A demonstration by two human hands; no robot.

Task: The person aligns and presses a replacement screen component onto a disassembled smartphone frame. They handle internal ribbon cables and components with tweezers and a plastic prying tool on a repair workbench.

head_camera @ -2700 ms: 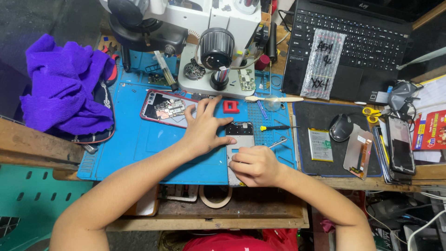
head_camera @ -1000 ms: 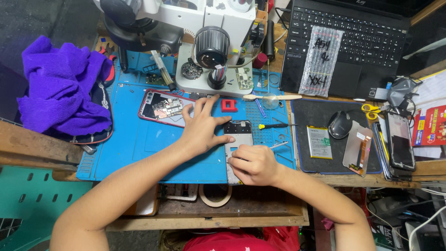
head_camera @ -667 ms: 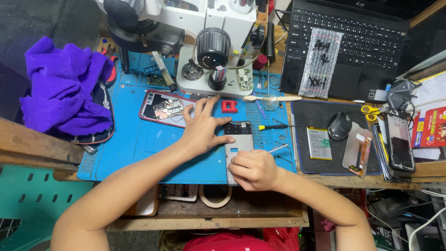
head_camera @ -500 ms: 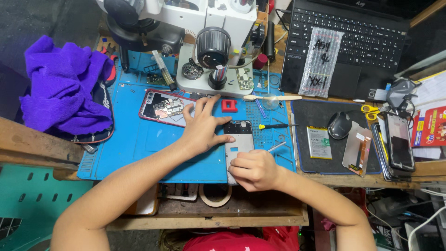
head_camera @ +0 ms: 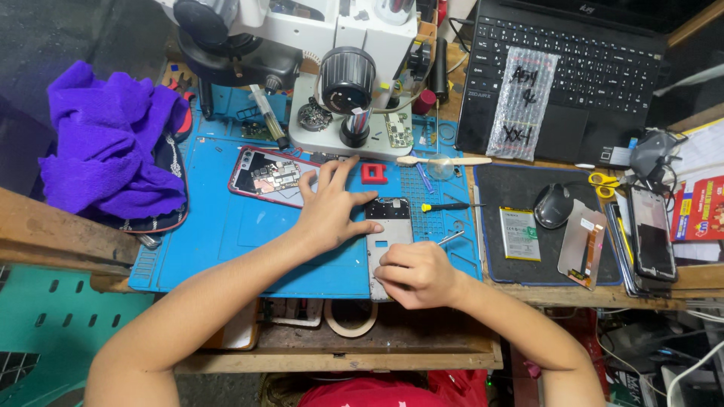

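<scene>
Nothing moved; phone frame (head_camera: 388,234) still points away.

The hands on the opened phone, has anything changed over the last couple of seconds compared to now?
Hardly anything. The left hand stays spread flat, steadying the opened phone on the blue mat. The right hand stays closed at the phone's lower end; its metal tweezers have tilted only slightly. Nothing was picked up or let go. The red-rimmed phone, screwdriver and battery have not moved.

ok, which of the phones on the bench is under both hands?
The opened grey phone frame at the mat's front edge: left hand steadies it, right hand works on it. The red-rimmed phone lies untouched, the dark phone far right.
</scene>
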